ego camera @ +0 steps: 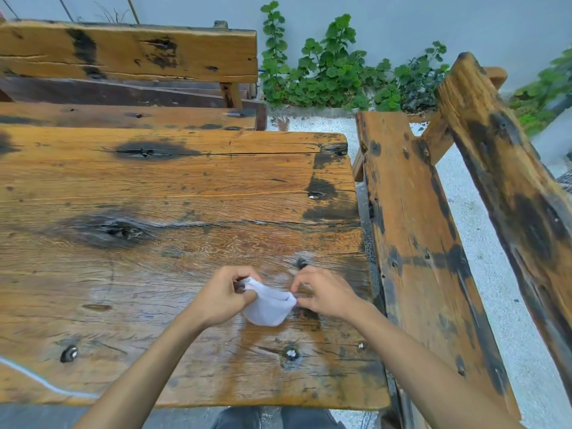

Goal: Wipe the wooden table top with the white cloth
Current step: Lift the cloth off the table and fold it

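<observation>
Wooden benches (421, 243) far side and right, pale wall (433, 20), green plants (334, 69), gravel floor (483, 230)

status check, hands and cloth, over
Left hand and right hand both pinch white cloth. Cloth bunched, on table top. Nothing in the way.

Rough, weathered wood on the table top (192, 181), orange-brown, cracked along the grain, with black stains, dark knots and a wet sheen near the white cloth (270, 306), itself soft, matt and creased; dull metal bolt heads (291, 354) sunk into the planks; same coarse, blackened wood on the right bench (414, 243); pale gritty ground (483, 243) beyond
</observation>
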A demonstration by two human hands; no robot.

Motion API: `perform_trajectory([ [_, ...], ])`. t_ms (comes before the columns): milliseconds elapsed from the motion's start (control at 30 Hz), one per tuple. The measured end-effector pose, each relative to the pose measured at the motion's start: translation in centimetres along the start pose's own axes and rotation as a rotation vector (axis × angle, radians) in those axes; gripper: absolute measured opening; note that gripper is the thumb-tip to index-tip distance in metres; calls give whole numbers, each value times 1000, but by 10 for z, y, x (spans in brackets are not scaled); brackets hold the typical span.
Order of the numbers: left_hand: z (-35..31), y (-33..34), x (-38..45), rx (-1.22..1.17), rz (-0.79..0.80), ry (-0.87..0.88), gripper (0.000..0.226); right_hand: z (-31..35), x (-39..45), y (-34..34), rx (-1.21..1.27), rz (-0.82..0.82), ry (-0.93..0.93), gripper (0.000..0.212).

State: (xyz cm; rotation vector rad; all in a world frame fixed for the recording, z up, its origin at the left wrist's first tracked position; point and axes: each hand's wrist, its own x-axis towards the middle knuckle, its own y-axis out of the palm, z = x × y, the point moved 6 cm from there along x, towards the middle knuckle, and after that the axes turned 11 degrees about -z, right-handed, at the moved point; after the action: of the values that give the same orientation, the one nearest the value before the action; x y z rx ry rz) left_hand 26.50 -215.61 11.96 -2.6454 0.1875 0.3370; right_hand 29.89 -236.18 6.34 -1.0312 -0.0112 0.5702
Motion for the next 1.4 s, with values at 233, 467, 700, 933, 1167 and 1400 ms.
perform_trajectory([
  [233, 13, -31, -13, -68, -59, -36, 39, 22, -8, 33, 356, 131, -6, 98],
  [467, 23, -52, -25, -87, -107, -58, 33, 55, 4, 33, 471, -30, -131, 70],
  [700, 37, -64, -40, -56, -156, -57, 31, 65, -3, 38, 298, 29, -265, 20],
  [933, 51, -60, -50, -1, -165, -86, 24, 64, -13, 31, 82, -1, -250, 21],
  [1167, 71, -68, -75, -402, -373, -185, 18, 70, -15, 3, 839, -47, -6, 31],
  [1400, 83, -95, -91, -619, -548, -127, 40, 109, 10, 14, 1107, 36, 243, 34],
])
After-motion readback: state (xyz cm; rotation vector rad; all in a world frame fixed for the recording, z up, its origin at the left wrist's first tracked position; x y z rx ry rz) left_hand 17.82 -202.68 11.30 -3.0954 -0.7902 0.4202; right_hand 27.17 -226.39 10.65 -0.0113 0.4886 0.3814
